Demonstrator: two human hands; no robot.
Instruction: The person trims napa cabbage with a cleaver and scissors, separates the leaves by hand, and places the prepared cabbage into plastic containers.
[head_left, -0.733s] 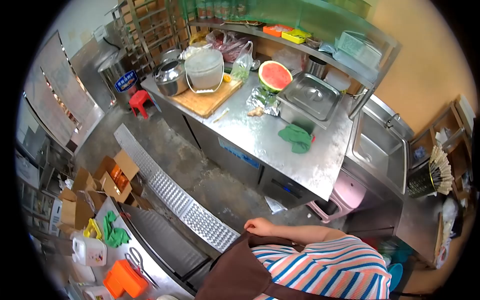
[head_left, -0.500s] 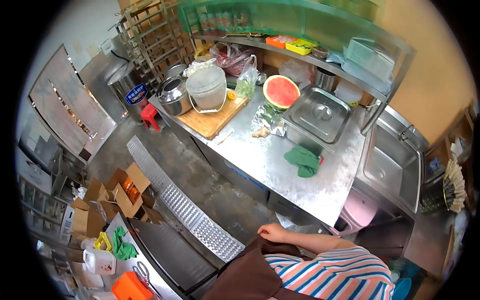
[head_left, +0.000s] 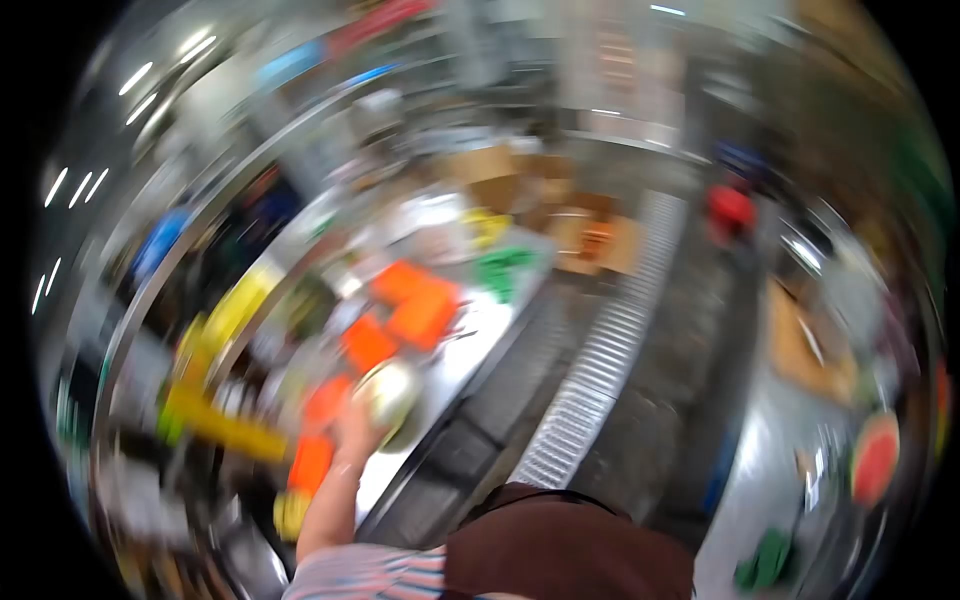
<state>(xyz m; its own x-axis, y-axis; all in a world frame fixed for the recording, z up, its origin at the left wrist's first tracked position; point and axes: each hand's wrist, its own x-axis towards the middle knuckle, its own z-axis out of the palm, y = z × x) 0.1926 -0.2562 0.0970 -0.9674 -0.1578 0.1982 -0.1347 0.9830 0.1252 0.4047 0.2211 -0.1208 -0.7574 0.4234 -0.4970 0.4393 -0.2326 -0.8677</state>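
Note:
My left hand (head_left: 359, 428) reaches out over a metal counter (head_left: 493, 330), at the edge of a round, pale whitish-green thing (head_left: 390, 392). Motion blur smears the fingers, so whether they grip it or only touch it is unclear. What kind of thing it is, perhaps a cut melon, also cannot be made out. Orange containers (head_left: 425, 312) lie just behind and to the left of it. A green cloth (head_left: 503, 272) rests farther along the same counter. My right hand is out of sight.
A perforated metal strip (head_left: 600, 350) runs along the floor between the counters. Cardboard boxes (head_left: 600, 240) stand beyond the counter's end. On the right counter are a cutting board (head_left: 800, 345), a cut watermelon (head_left: 876, 458) and a green cloth (head_left: 765, 560). A red stool (head_left: 732, 208) stands farther back.
My view has swung left, from the counter with the watermelon to the one with orange containers. My left hand has come into view by the round pale thing; my right hand has left view.

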